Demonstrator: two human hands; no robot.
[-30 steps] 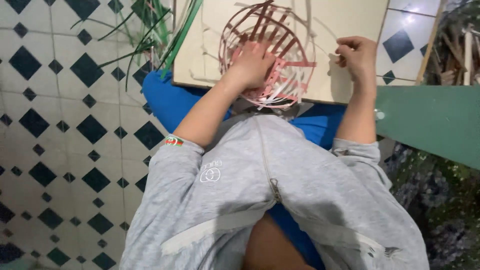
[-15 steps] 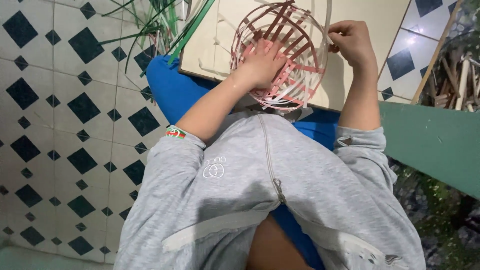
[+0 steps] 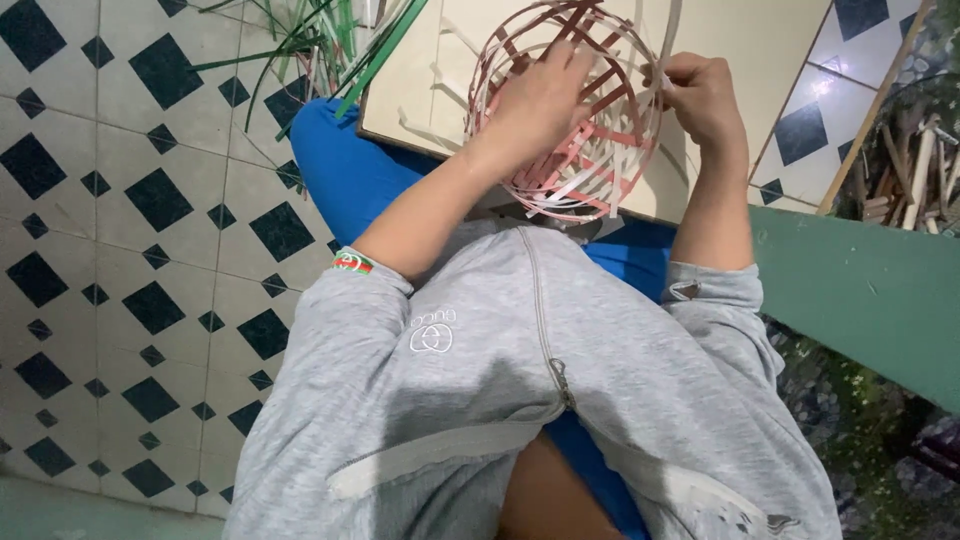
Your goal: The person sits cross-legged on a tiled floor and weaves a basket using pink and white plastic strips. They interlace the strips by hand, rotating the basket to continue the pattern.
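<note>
- Compared with a second ago: right hand [image 3: 703,92] raised along the basket [image 3: 575,110] rim, now pinching a pale strip [image 3: 668,40] between the fingers; weaving seemingly mid-pass.
- Left hand [image 3: 540,100] spread flat against the open red-and-white weave, steadying it.
- Basket directly under the left fingers, touching the right fingertips, resting on the cream board [image 3: 740,50].

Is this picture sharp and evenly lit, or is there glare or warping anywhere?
Head view: mostly sharp, soft even light; a small glare spot on the floor tile at upper right; the wide lens bends the tile lines; the left hand and right hand on the woven basket look clear.
</note>
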